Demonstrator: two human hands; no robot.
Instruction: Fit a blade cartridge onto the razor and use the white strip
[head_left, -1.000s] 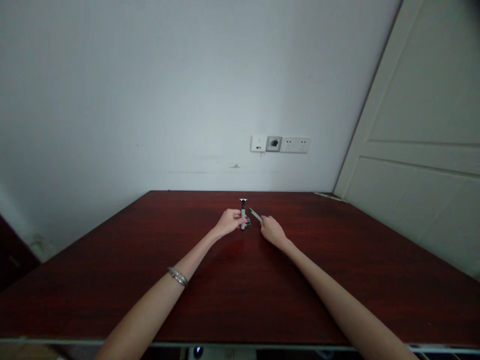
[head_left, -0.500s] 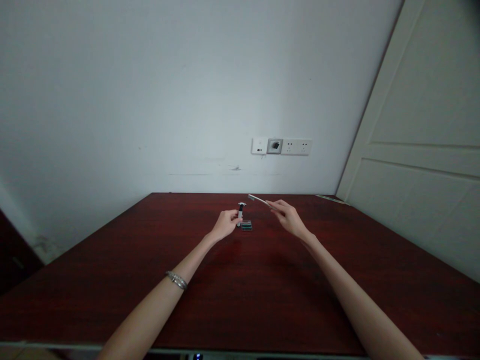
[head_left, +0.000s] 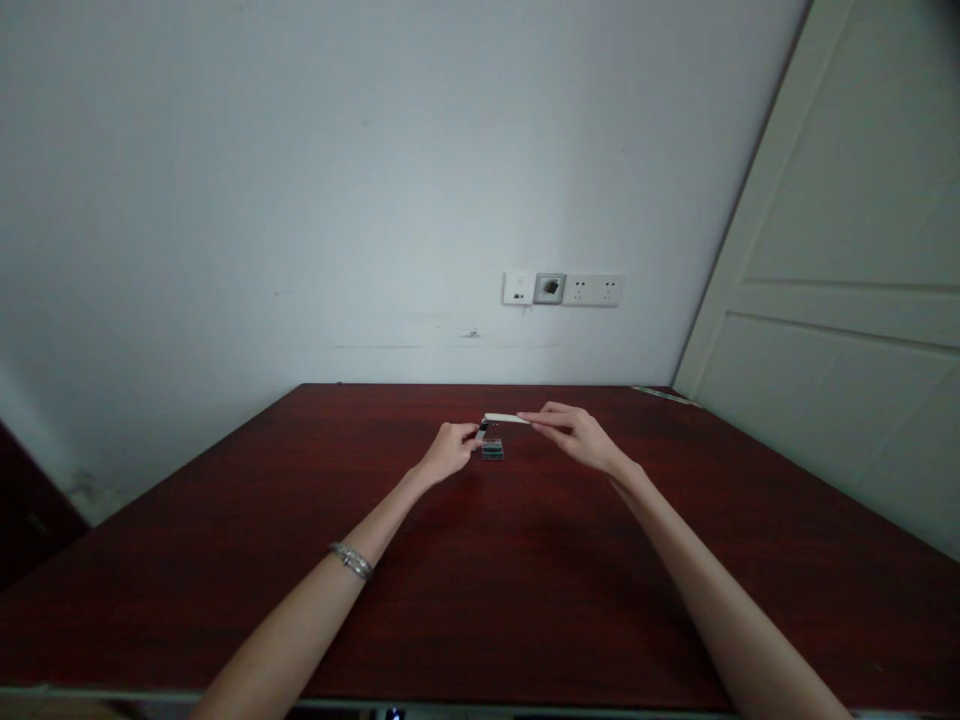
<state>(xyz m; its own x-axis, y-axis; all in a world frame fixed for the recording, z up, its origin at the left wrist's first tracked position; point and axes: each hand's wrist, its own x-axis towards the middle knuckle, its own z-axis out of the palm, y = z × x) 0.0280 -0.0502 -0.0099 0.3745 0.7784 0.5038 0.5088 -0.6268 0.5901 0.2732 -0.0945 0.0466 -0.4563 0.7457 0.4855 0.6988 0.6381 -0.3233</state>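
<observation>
My left hand (head_left: 448,450) is closed around the handle of a small white and black razor (head_left: 481,431), held upright with a slight tilt. Pinched in the fingers of my right hand (head_left: 581,438) is a white toothbrush (head_left: 505,418), lying nearly level and pointing left. Its head end overlaps the razor's top, and I cannot make out the bristles or whether the two touch. Just below them on the table sits a small clear box (head_left: 493,450) with something dark inside, close to my left fingertips.
The dark red wooden table (head_left: 480,600) reaches back to a white wall (head_left: 375,200) with sockets (head_left: 592,290). A pale panelled door (head_left: 840,300) borders the right side. A thin flat strip (head_left: 666,396) lies at the back right corner.
The toothbrush has come down and left from above onto the razor's head, turning nearly level. The razor has tilted a little to the right. The clear box stays in place.
</observation>
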